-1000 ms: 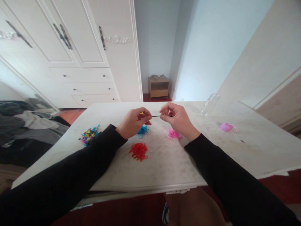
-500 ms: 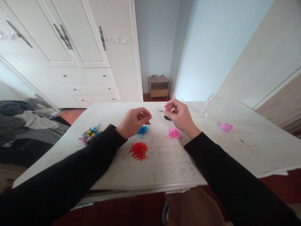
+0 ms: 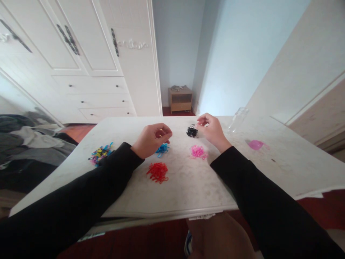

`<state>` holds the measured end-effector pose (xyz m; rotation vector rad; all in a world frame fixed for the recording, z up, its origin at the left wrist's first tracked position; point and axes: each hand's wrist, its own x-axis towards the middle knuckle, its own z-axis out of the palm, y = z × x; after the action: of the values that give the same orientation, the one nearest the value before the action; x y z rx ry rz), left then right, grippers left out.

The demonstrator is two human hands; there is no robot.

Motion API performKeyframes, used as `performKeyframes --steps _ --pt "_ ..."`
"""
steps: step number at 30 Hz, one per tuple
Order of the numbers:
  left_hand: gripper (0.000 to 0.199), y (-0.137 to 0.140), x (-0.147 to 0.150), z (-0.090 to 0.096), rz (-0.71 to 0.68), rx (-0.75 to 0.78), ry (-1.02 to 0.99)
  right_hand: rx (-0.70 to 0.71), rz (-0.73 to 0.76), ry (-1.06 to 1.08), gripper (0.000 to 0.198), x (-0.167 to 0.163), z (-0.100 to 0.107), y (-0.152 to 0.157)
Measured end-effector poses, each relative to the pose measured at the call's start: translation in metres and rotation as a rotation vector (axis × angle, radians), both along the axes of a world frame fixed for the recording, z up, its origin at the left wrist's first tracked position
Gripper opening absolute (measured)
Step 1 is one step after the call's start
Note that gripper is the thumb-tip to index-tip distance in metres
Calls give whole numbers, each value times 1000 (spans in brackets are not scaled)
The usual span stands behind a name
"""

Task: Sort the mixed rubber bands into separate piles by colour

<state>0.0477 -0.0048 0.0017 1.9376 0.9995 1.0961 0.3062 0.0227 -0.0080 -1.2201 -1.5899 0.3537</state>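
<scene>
My left hand (image 3: 152, 139) hovers over the far edge of a pile of blue rubber bands (image 3: 162, 150), thumb and fingertips pressed together. A small yellowish bit shows between its fingers, too small to make out. My right hand (image 3: 212, 132) is at the right side of a pile of black rubber bands (image 3: 192, 131), its thumb and index finger slightly apart. Pink rubber bands (image 3: 198, 151) lie below that hand. Nearer to me is a heap of red rubber bands (image 3: 157, 172). Mixed-colour rubber bands (image 3: 100, 154) lie beyond my left sleeve.
A clear glass or plastic jar (image 3: 238, 120) is at the table's far right, with a translucent purple-pink object (image 3: 255, 144) nearer on the white table (image 3: 188, 194). Dark and grey clothes (image 3: 40, 154) are heaped at the left. A small wooden cabinet (image 3: 180, 100) stands beyond.
My right hand has moved right and slightly back from the black pile, uncovering it. The black band that stuck out by its fingertips now appears at the pile. My left hand has hardly moved.
</scene>
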Motion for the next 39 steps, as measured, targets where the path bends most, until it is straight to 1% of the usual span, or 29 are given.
performKeyframes --steps 6,11,15,20,23,25,28,30,32,33,35,37,39 --pt "16 1 -2 0 -1 24 50 -60 -21 -65 12 6 -7 5" --pt "17 1 -2 -1 -9 22 71 -36 -82 -74 9 10 -10 9" --pt "19 2 -3 0 -21 31 70 -27 -87 -74 6 13 -13 12" --pt "27 5 -6 10 -9 105 64 -60 -86 -58 5 16 -16 13" --pt "27 9 -11 19 63 166 8 -86 -106 -63 3 17 -17 12" --pt "28 13 -18 29 115 149 -34 -100 -91 -57 5 18 -19 11" --pt "23 16 -39 50 156 134 -18 -114 -78 -51 7 20 -21 10" --pt "23 18 -63 64 203 144 20 -118 -85 -49 6 20 -21 8" --pt "23 21 -94 72 233 109 129 -121 -96 -44 6 21 -21 7" --pt "24 24 -111 73 239 77 219 -122 -99 -41 6 21 -21 6" --pt "25 29 -144 68 268 22 402 -122 -98 -38 6 22 -21 5" --pt "27 33 -173 56 259 -87 565 -121 -96 -43 7 23 -23 4" --pt "30 34 -192 43 242 -179 631 -127 -106 -53 6 25 -25 4"
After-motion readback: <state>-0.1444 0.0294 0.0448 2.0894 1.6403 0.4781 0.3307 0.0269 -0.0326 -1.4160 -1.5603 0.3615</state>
